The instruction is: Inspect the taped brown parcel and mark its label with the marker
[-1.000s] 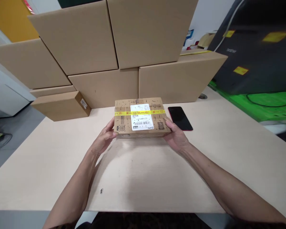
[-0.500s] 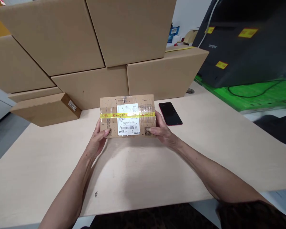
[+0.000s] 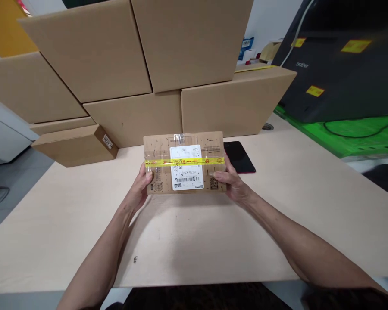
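Observation:
A small brown cardboard box [image 3: 155,146] is held up over the table, tilted so its labelled face points at me. A white shipping label [image 3: 186,172] lies on that face, and a strip of yellow tape [image 3: 213,161] with red print runs across it. My left hand [image 3: 139,187] grips the box's left end, thumb on the front. At the right end my right hand [image 3: 234,183] holds it the same way, thumb near a printed code. The other fingers are mostly hidden behind the box. Just beyond my right hand lies a black phone [image 3: 241,157], partly covered.
Large cardboard boxes [image 3: 194,43] are stacked along the back of the table [image 3: 84,232]. A flat carton [image 3: 71,148] leans at the back left. To the right, a dark Brother machine [image 3: 336,82] stands on a green surface [image 3: 352,133] with a black cable.
The view has shifted, so everything sits slightly differently in the picture. The box appears a little larger and closer. Both hands keep the same hold on it.

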Available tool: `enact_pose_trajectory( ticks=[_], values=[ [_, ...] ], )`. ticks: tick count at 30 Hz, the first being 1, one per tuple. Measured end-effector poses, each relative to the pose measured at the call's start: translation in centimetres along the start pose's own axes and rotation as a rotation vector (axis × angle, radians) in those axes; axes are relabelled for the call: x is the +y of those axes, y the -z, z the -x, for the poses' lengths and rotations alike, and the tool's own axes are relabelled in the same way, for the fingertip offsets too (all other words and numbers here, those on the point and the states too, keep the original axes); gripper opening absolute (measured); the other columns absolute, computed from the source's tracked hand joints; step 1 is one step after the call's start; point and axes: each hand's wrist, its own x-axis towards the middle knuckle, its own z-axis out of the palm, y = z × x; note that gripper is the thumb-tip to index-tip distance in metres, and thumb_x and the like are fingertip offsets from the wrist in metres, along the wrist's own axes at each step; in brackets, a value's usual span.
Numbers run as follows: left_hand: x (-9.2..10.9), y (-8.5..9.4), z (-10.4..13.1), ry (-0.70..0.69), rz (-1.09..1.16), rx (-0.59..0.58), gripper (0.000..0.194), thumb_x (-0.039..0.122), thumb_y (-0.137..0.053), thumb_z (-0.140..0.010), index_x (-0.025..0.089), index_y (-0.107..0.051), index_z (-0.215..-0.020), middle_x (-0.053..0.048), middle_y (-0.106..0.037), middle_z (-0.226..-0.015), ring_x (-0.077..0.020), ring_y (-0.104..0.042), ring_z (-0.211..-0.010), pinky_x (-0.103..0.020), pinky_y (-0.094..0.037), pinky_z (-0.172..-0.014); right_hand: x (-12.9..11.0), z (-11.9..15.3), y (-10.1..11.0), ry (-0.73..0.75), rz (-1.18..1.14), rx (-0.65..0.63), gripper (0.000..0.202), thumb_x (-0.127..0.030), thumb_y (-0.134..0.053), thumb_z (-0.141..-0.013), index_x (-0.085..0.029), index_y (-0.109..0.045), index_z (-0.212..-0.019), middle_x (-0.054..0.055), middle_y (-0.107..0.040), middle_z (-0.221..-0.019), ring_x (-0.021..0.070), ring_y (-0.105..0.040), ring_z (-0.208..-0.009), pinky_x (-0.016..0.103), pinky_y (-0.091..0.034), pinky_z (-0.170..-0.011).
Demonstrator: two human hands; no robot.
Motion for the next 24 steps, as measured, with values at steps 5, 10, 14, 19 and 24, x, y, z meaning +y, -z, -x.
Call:
enact_pose_trajectory(
  ticks=[5, 10, 14, 19, 24],
  values=[
    [-0.2, -0.7, -0.3, 0.004, -0.034, 0.000, 0.091, 0.079, -0.084, -0.076, 0.032, -0.062, -0.151, -0.012, -0.067, -0.156, -0.0413, -0.060, -0.146, -0.050, -0.055, -0.115, 0.3, -0.3, 0.5, -0.062, -0.022, 0.051, 0.067, -0.038, -0.085, -0.066, -0.037, -0.065, -0.130, 0.002, -0.080, -0.131, 0.0383, -0.068, -0.137, 0.063, -0.054, -0.115],
    [1.6, 2.7, -0.9, -0.225, 0.028, 0.473, 0.086, 0.084, -0.071, -0.086, 0.051, -0.044, -0.161, -0.007, -0.060, -0.158, -0.0319, -0.064, -0.137, -0.042, -0.057, -0.102, 0.9, -0.4, 0.7, -0.104, -0.075, 0.161, 0.063, -0.040, -0.083, -0.065, -0.033, -0.066, -0.125, 0.004, -0.083, -0.122, 0.0424, -0.070, -0.134, 0.065, -0.056, -0.111],
    [4.0, 6.1, -1.2, -0.460, 0.171, 0.852, 0.073, 0.067, -0.070, -0.093, 0.053, -0.041, -0.159, 0.000, -0.066, -0.131, -0.0184, -0.070, -0.112, -0.030, -0.055, -0.089, 1.0, -0.4, 0.6, -0.082, -0.071, 0.177, 0.057, -0.038, -0.085, -0.064, -0.032, -0.066, -0.118, 0.003, -0.084, -0.118, 0.0401, -0.074, -0.127, 0.061, -0.057, -0.110],
    [2.5, 3.1, -1.3, -0.227, -0.097, 0.546, 0.089, 0.066, -0.088, -0.075, 0.032, -0.058, -0.151, -0.011, -0.070, -0.134, -0.0252, -0.070, -0.109, -0.036, -0.056, -0.090, 1.0, -0.1, 0.4, -0.106, -0.059, 0.171, 0.071, -0.035, -0.086, -0.062, -0.032, -0.063, -0.130, 0.003, -0.082, -0.123, 0.0382, -0.074, -0.125, 0.058, -0.059, -0.108],
    [-0.2, -1.1, -0.3, -0.034, -0.093, 0.019, 0.093, 0.075, -0.080, -0.085, 0.033, -0.048, -0.161, -0.014, -0.063, -0.158, -0.0397, -0.066, -0.135, -0.053, -0.057, -0.110, 0.9, 0.2, 0.2, -0.111, -0.062, 0.118, 0.070, -0.035, -0.086, -0.065, -0.034, -0.062, -0.131, 0.003, -0.081, -0.125, 0.0367, -0.074, -0.126, 0.057, -0.060, -0.109]
  ],
)
